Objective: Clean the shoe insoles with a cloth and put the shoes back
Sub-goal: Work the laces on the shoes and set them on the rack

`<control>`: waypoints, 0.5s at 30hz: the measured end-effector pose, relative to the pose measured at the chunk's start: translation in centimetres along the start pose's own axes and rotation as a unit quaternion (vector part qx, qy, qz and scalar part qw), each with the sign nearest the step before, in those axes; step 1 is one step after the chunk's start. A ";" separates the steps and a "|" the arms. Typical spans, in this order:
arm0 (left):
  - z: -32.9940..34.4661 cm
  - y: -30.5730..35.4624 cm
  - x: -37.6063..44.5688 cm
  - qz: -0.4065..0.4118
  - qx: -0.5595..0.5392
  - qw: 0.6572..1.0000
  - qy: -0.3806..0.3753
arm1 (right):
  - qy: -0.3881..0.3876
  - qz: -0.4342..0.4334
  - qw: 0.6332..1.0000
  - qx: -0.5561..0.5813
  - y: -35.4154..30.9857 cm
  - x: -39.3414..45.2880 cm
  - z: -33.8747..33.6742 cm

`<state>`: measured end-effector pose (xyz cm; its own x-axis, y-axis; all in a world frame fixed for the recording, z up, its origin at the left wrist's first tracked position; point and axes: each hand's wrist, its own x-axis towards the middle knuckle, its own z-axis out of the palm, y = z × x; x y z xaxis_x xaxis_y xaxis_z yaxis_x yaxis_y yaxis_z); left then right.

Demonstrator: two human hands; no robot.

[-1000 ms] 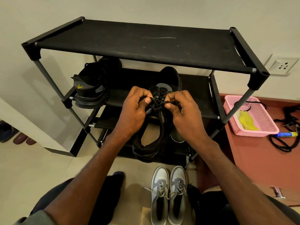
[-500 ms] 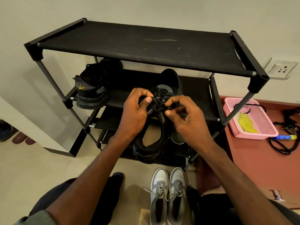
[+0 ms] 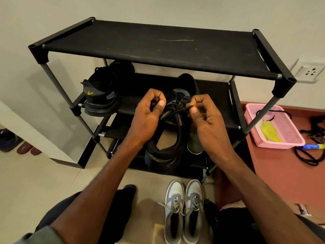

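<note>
Both hands have drawn apart since a moment ago, pulling the lace (image 3: pixel 179 110) taut over the black shoe (image 3: pixel 168 138), which sits on the rack's middle shelf (image 3: pixel 219 103). Left hand (image 3: pixel 147 118) and right hand (image 3: pixel 204 117) each pinch a lace end. Another black shoe (image 3: pixel 103 92) sits far left; grey sneakers (image 3: pixel 182 208) stand near on the floor, a pink basket (image 3: pixel 274 127) to the right.

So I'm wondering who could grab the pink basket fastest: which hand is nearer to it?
The right hand. It pinches a lace at the black shoe, on the side towards the pink basket. The left hand holds the laces further away, across the shoe.
</note>
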<state>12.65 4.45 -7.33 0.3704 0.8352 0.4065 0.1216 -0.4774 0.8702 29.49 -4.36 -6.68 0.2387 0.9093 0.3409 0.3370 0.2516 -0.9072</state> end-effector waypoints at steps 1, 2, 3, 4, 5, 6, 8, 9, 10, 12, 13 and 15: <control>-0.2 0.0 0.0 0.002 0.000 1.000 -0.018 | 0.000 0.000 1.000 0.002 -0.1 0.1 0.0; -0.5 0.0 0.0 0.004 0.004 0.999 -0.032 | 0.000 0.000 1.000 0.003 -0.1 0.1 0.0; -0.7 -0.1 -0.1 0.006 0.009 0.999 -0.041 | -0.001 0.000 1.000 0.003 -0.1 0.1 0.1; -0.8 -0.1 -0.1 0.006 0.008 0.999 -0.046 | -0.003 0.000 1.000 0.006 0.0 0.1 0.1; -0.9 -0.1 -0.1 0.002 0.004 0.999 -0.049 | -0.006 0.001 1.000 0.010 0.1 0.2 0.1; -0.9 -0.1 -0.1 -0.001 0.001 0.999 -0.048 | -0.008 0.002 1.000 0.012 0.2 0.2 0.1; -0.8 0.0 0.0 -0.004 0.001 0.999 -0.046 | -0.011 0.006 1.000 -0.002 0.4 0.2 0.0; -0.8 0.0 0.0 -0.004 0.001 0.999 -0.046 | -0.013 0.008 1.000 -0.013 0.4 0.1 0.0; -0.8 0.0 0.0 -0.005 -0.001 0.999 -0.045 | -0.012 0.009 1.000 -0.024 0.4 0.1 0.1; -0.7 0.0 0.0 -0.010 -0.010 0.999 -0.037 | -0.002 0.001 0.999 -0.047 0.4 -0.1 0.2; -0.6 -0.1 0.0 -0.013 -0.015 0.999 -0.032 | 0.005 -0.006 0.998 -0.059 0.4 -0.1 0.3; -0.5 -0.2 0.0 -0.017 -0.025 0.999 -0.025 | 0.017 -0.016 0.997 -0.080 0.4 -0.1 0.5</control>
<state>12.16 4.65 -7.41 0.4119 0.8360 0.3625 0.0899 -0.4332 0.8968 29.10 -4.22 -7.19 0.2563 0.8892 0.3791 0.4847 0.2212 -0.8463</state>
